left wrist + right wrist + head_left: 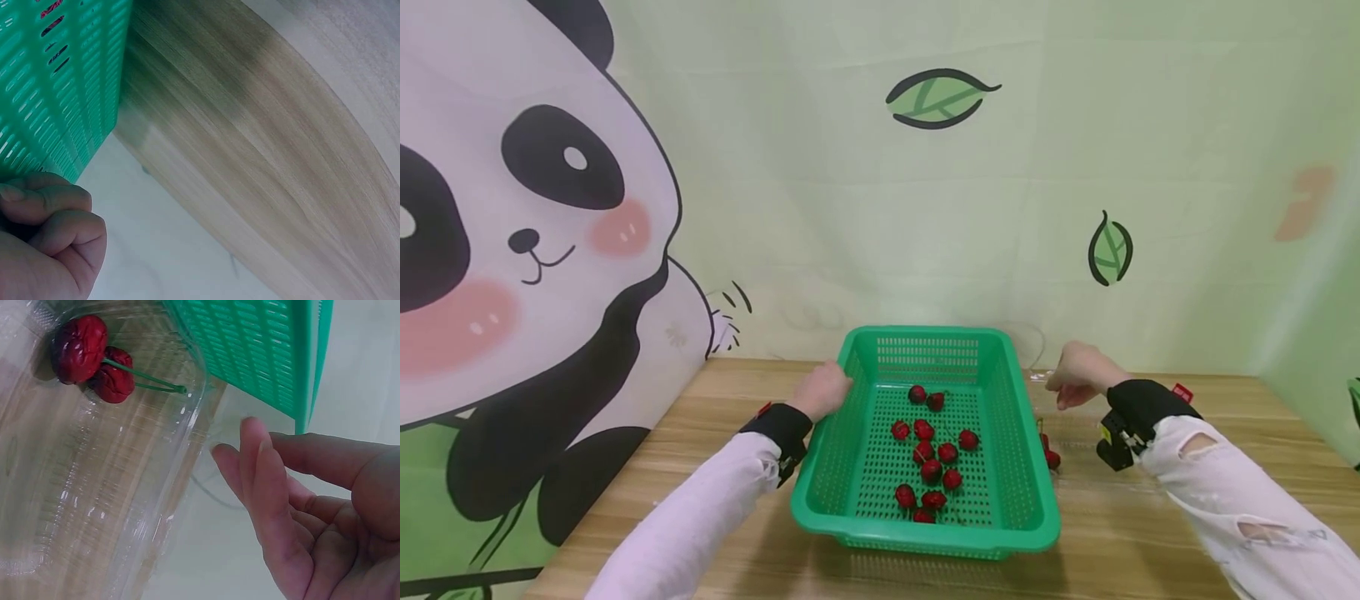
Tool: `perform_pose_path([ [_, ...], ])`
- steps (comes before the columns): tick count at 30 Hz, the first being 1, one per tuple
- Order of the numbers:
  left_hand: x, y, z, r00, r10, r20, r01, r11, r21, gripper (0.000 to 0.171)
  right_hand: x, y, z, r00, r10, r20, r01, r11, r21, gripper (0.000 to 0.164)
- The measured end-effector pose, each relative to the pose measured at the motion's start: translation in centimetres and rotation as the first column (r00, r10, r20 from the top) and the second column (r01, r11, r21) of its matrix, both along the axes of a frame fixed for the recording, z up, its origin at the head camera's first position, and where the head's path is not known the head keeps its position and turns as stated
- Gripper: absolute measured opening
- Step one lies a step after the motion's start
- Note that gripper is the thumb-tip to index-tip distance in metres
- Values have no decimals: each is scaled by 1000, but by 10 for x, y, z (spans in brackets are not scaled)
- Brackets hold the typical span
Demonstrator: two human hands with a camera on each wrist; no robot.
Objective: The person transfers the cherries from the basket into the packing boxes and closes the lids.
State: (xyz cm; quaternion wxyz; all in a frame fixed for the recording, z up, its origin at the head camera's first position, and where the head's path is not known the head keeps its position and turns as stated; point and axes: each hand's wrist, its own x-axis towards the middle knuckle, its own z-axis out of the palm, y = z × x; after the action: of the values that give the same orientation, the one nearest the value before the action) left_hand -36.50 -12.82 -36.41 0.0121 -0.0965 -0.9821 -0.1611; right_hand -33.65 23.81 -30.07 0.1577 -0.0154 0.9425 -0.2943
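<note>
A green plastic basket (1026, 537) with slotted walls stands before me, several red cherries (931, 472) scattered over its floor. My left hand (824, 390) grips the basket's left rim; in the left wrist view its curled fingers (59, 200) are at the edge. To the right lies a clear plastic box (181, 506), holding a pair of dark red cherries (81, 350) with joined green stems. Over the far part of that box hovers my right hand (1084, 375), its fingers loosely bent and nothing between them. The right wrist view shows its fingertips (251, 428) near the basket's corner.
Beneath everything is a wood-grain table (722, 425). A pale green wall cloth (820, 208) printed with a panda and leaves rises at its back edge. The clear box sits right beside the basket's right wall.
</note>
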Motion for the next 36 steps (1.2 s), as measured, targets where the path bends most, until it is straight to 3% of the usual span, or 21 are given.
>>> perform_pose_path([
  [8,0,0,1,1000,-20,-19,20,1000,-14,36,0,1,9,1000,11,-23,-11,1000,-25,21],
  [16,0,0,1,1000,-16,5,16,1000,-19,36,1,-5,22,999,13,-31,-15,997,-72,19],
  [26,1,1,2,999,-33,-4,33,999,-23,35,-3,-19,26,998,34,-59,-38,997,-64,19],
  [36,-1,1,-2,1000,-2,-16,2,1000,-17,36,0,-37,32,997,51,-49,-55,996,-76,19],
])
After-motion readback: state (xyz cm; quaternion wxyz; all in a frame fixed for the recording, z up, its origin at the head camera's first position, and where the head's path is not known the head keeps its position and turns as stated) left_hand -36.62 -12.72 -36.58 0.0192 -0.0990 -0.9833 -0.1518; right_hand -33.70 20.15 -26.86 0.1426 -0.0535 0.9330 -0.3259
